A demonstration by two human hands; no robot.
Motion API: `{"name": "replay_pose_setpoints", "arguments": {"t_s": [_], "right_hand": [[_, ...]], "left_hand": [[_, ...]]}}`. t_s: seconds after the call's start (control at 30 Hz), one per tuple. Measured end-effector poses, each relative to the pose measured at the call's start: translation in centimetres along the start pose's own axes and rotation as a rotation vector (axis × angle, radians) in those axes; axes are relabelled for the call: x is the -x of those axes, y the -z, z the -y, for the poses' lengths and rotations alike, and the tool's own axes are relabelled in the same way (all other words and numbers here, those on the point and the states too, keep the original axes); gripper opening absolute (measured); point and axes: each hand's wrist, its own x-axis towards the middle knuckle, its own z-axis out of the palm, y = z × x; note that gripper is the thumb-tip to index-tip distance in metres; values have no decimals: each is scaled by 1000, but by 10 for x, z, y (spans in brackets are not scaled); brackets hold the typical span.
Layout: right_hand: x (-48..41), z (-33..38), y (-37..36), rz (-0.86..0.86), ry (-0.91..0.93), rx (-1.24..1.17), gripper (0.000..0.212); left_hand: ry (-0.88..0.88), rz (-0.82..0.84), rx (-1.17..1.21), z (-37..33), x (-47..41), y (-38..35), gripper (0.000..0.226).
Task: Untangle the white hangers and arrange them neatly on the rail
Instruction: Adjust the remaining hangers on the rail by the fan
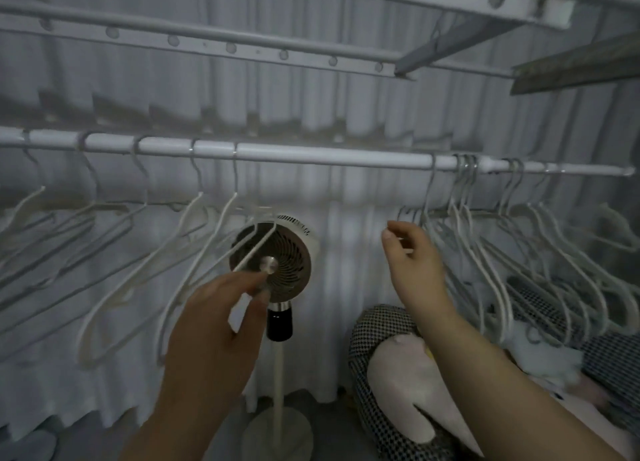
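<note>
A white rail (pixel 329 157) runs across the view. Several white hangers (pixel 114 287) hang spaced out along its left half. A crowded bunch of white hangers (pixel 512 252) hangs crossed over one another on the right part. My left hand (pixel 214 325) pinches the lower end of the hanger (pixel 258 244) nearest the middle, in front of the fan. My right hand (pixel 412 263) is raised at the left edge of the bunch, its fingers curled on a thin hanger arm there. The rail between the two groups is bare.
A standing fan (pixel 280 256) on a white pole is behind the left hand, in front of a white curtain (pixel 346 287). A checked cushion (pixel 377 325) and soft items lie at lower right. A second perforated rack (pixel 207 41) runs overhead.
</note>
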Motion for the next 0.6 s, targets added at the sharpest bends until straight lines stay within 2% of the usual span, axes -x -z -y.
{"name": "replay_pose_setpoints", "arguments": {"t_s": [0.17, 0.3, 0.4, 0.47, 0.6], "right_hand": [[-36, -37, 71, -63, -35, 56, 31], [-51, -60, 103, 0, -81, 43, 35], [-58, -71, 116, 81, -120, 49, 35], [-61, -75, 121, 126, -121, 47, 34], [-67, -82, 121, 179, -181, 25, 42]], "left_hand": [[146, 129, 188, -32, 13, -78, 14], [260, 274, 328, -58, 27, -142, 27], [276, 360, 340, -82, 31, -179, 52], [256, 358, 294, -93, 29, -195, 66], [255, 358, 277, -90, 27, -218, 49]]}}
